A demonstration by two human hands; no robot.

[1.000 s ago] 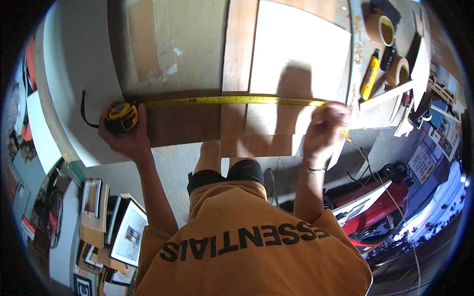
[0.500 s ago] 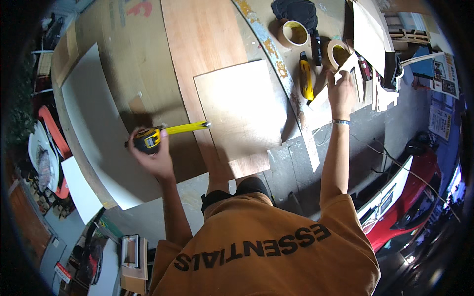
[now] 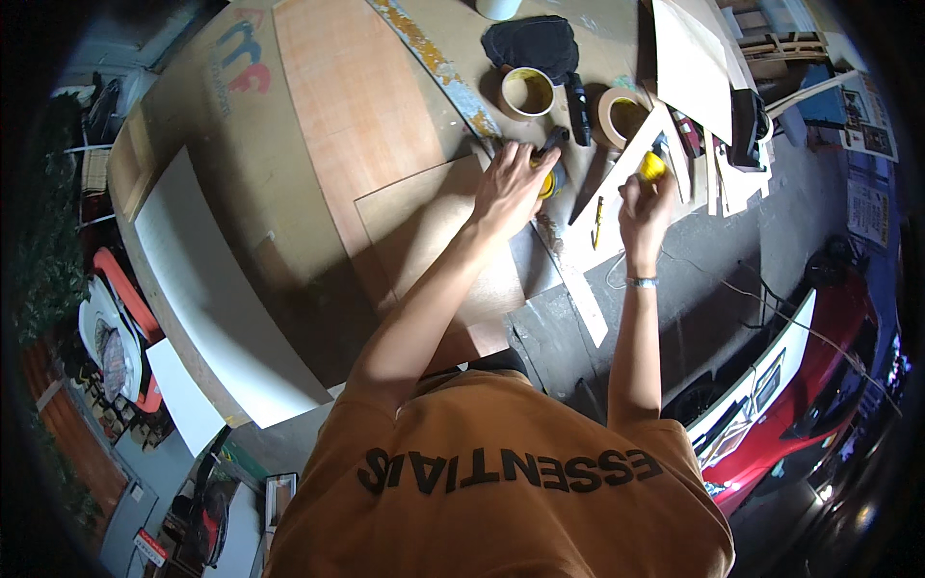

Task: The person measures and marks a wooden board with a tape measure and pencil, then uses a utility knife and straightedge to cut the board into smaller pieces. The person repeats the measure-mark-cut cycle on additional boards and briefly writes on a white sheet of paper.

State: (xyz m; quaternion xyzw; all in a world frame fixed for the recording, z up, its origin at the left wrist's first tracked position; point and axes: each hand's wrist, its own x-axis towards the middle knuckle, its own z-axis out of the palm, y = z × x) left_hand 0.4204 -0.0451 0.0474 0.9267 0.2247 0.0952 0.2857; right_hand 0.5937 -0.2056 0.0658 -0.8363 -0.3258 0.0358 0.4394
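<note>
My left hand (image 3: 509, 193) has its fingers curled over a black-and-yellow tape measure (image 3: 551, 183), mostly hidden beneath them, near the painted metal strip (image 3: 431, 63). A black tool end (image 3: 555, 140) shows just beyond the fingers; the rest of it is covered. My right hand (image 3: 646, 210) is closed around a bright yellow object (image 3: 652, 167); only its top shows, so its kind is unclear. Between the hands, a thin yellow-and-black pencil-like tool (image 3: 597, 223) lies on a pale strip of board (image 3: 617, 173). A square plywood piece (image 3: 409, 217) lies under my left forearm.
Two tape rolls, one upright (image 3: 526, 93) and one flatter (image 3: 620, 118), sit near a black marker (image 3: 578, 110) and black cloth (image 3: 530, 45). Thin board offcuts (image 3: 694, 67) crowd the right. A curved white sheet (image 3: 207, 279) lies left. A red car (image 3: 800, 385) stands beyond the table.
My left hand has swung right from the white sheet's side to the tools; the extended yellow blade no longer shows. My right hand now has a yellow object in it. The view has shifted slightly.
</note>
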